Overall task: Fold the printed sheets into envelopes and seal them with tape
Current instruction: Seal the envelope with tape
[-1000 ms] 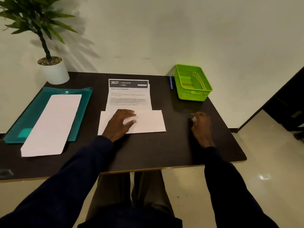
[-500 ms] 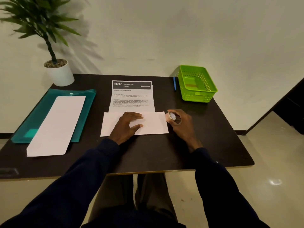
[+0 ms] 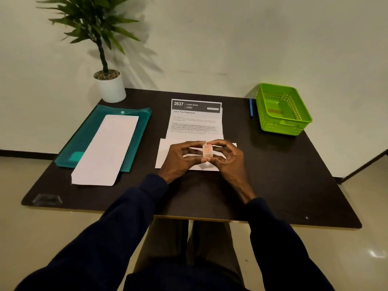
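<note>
Both hands are together now over the folded sheet: half a second ago the left hand [image 3: 178,159] lay flat on the paper and the right hand [image 3: 230,158] held the tape roll [image 3: 207,151] at the paper's right edge. The roll has come to the middle, standing on edge between the two hands. Fingertips of both hands pinch it from either side, thumbs underneath, other fingers arched over. The view has also shifted, so the table sits lower in frame.

The printed sheet [image 3: 196,122] lies at the centre of the dark table [image 3: 273,185], its near part folded up into a white band under the hands, the header "2637 LIVING ROOM" at the far end. Wrists hover above the tabletop, dark sleeves [image 3: 134,211] running back to the body.

To the left, a white folded sheet [image 3: 107,150] rests on a teal plastic folder [image 3: 84,141]. A potted plant [image 3: 107,78] stands at the far left corner, a green basket [image 3: 282,109] at the far right with a blue pen [image 3: 251,107] just beside it. Pale wall behind, glossy floor to the right.
</note>
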